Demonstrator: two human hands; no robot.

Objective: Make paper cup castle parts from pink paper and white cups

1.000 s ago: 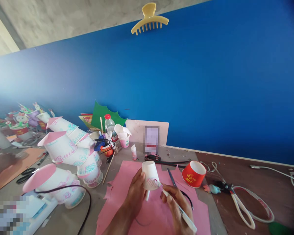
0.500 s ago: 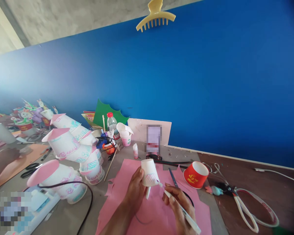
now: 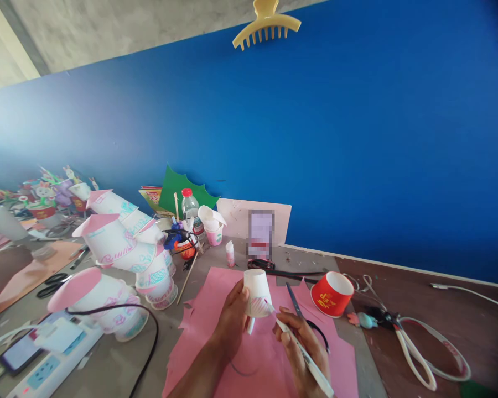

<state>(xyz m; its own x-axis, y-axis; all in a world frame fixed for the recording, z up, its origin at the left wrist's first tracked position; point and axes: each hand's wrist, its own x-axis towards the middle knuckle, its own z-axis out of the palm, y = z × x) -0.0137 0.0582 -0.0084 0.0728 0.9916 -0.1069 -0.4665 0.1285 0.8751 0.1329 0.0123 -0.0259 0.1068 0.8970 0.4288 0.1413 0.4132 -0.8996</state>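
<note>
In my left hand [image 3: 233, 320] is a white paper cup [image 3: 256, 284], held upside down with its wide rim low. Pink slanted stripes run along the lower part of its side. A short white stick-like piece, perhaps the marker's cap, pokes out below the cup by my left fingers. My right hand [image 3: 301, 345] grips a white marker [image 3: 309, 359] like a pen, its pink tip at the cup's striped band. Beneath both hands lies a pink paper sheet [image 3: 207, 331] with ragged edges. Scissors [image 3: 294, 301] rest on it, partly hidden behind my right hand.
Right of the sheet stands a red paper cup [image 3: 332, 296]. On the left are decorated paper-cup towers [image 3: 108, 243], a power strip [image 3: 52, 367] and a looping black cable [image 3: 155, 337]. A small bottle [image 3: 229, 254] stands behind the sheet. Another person's arm [image 3: 6, 271] reaches in at far left.
The cup has shifted slightly right in my left hand and sits more upright. The marker tip has moved up and left onto the stripes.
</note>
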